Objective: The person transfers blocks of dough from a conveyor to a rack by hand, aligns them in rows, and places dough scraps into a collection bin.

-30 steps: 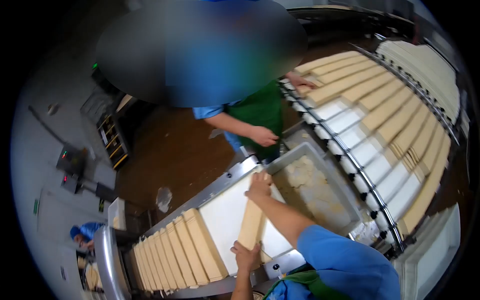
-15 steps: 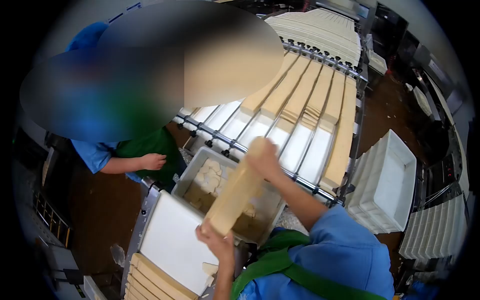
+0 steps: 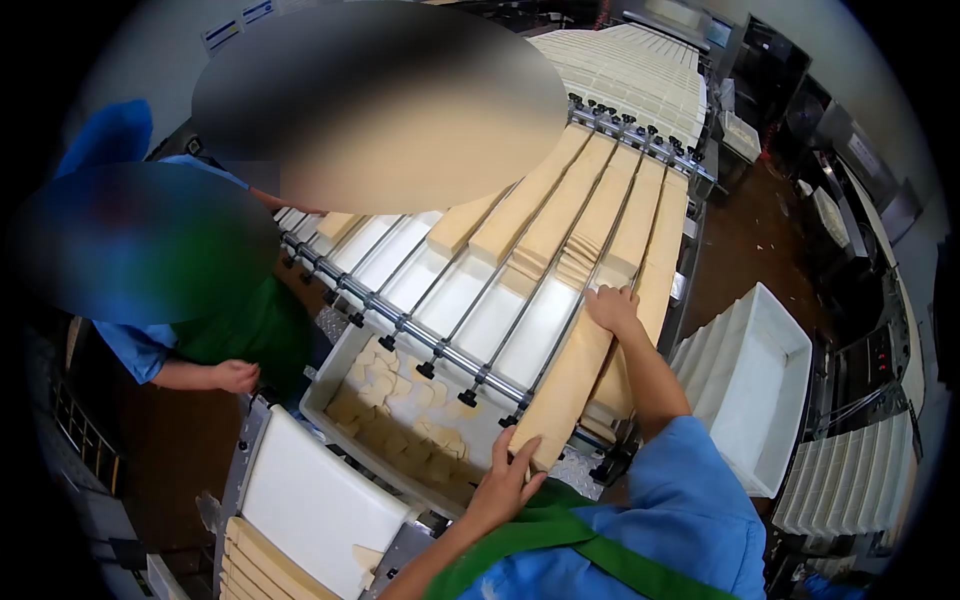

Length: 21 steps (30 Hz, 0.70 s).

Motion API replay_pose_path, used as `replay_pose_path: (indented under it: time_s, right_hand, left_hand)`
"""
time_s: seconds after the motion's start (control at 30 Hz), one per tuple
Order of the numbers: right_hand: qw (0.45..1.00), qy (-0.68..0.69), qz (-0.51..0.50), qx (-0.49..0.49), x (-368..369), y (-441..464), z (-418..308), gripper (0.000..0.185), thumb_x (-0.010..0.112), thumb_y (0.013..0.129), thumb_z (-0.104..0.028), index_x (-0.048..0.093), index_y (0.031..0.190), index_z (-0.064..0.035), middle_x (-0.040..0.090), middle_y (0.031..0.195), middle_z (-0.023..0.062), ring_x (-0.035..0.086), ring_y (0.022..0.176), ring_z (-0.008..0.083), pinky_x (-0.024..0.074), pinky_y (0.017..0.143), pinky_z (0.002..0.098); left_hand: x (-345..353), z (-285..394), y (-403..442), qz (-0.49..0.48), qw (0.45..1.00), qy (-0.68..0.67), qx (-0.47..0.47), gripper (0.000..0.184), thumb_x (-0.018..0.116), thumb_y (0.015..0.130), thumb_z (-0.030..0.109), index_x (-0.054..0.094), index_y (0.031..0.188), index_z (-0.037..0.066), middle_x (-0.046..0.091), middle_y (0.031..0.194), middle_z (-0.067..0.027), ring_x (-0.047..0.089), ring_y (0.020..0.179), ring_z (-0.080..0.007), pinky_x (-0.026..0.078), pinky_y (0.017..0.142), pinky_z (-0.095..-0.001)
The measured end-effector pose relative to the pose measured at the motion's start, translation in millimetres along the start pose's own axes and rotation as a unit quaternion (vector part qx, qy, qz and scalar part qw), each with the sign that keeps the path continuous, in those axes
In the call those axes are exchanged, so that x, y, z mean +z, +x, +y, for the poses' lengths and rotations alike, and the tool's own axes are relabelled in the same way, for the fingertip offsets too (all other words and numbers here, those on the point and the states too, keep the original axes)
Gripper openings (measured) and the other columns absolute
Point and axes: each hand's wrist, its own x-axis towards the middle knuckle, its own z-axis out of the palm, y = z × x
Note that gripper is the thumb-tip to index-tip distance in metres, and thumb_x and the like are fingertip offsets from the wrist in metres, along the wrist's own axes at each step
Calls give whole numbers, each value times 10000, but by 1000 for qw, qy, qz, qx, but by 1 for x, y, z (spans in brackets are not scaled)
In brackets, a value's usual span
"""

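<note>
A long pale stack of dough sheets (image 3: 562,388) lies slantwise at the near end of the white conveyor with metal guide rods. My left hand (image 3: 507,484) grips its near end, fingers wrapped round the edge. My right hand (image 3: 613,308) is closed on its far end, between the guide rods. Just to the right runs another long stack (image 3: 659,262), partly hidden by my right arm. Beyond my right hand, several stacks (image 3: 555,205) lie in the lanes between the rods, and some sheets there have slid apart.
A grey bin (image 3: 322,395) of dough scraps stands below the conveyor's near edge. At lower left, a white belt (image 3: 300,500) carries more stacks. A co-worker in a green apron (image 3: 262,335) stands at the left. White crates (image 3: 800,400) stand at the right.
The stack in my hands has moved from above the scrap bin to the right, onto the conveyor's near end. The view has shifted, and the co-worker's other arm now reaches toward the conveyor.
</note>
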Motion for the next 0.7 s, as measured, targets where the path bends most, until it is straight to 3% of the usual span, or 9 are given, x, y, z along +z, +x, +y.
replay_pose_path:
  time_s: [0.1,0.27,0.37,0.47,0.67,0.7]
  right_hand:
    - [997,20,-64,32,-2,10,2,622,314,886,-434,519,1242,33,436,1375,209,346,1264,391,206,1052,499]
    - [998,32,30,34,0,18,11,597,363,877,-347,412,1323,48,328,1444,212,300,1307,390,203,1063,506]
    - [996,-15,68,52,-7,14,8,609,411,875,-324,358,1363,35,287,1466,209,282,1317,385,217,1060,494]
    - [988,1,149,41,-2,-2,-2,626,423,885,-344,343,1382,28,236,1495,192,186,1375,369,154,1097,491]
    - [984,12,177,-3,44,2,5,722,506,879,-438,304,1395,27,250,1478,217,177,1384,384,154,1116,511]
    - [986,4,166,8,45,7,7,749,532,869,-441,288,1400,28,257,1473,225,188,1379,393,171,1111,515]
  left_hand:
    - [3,5,13,-9,999,-23,-27,543,656,838,163,419,1325,121,232,1386,-232,532,1048,-417,479,882,-433]
    - [15,-4,37,13,1000,-15,5,537,634,846,138,405,1331,105,226,1385,-241,553,994,-396,483,854,-416]
    - [19,-6,61,-33,998,-42,-17,514,589,864,99,391,1338,97,222,1384,-251,554,950,-401,483,824,-404]
    - [44,-23,92,-11,998,-61,14,492,528,876,44,383,1344,96,214,1386,-258,539,957,-403,469,836,-398]
    - [56,-35,104,45,989,-139,-18,593,448,791,-67,389,1357,97,258,1385,-273,498,1087,-415,422,922,-387]
    - [58,-42,98,94,992,-87,1,631,428,767,-63,377,1372,111,243,1404,-279,493,1108,-416,434,903,-381]
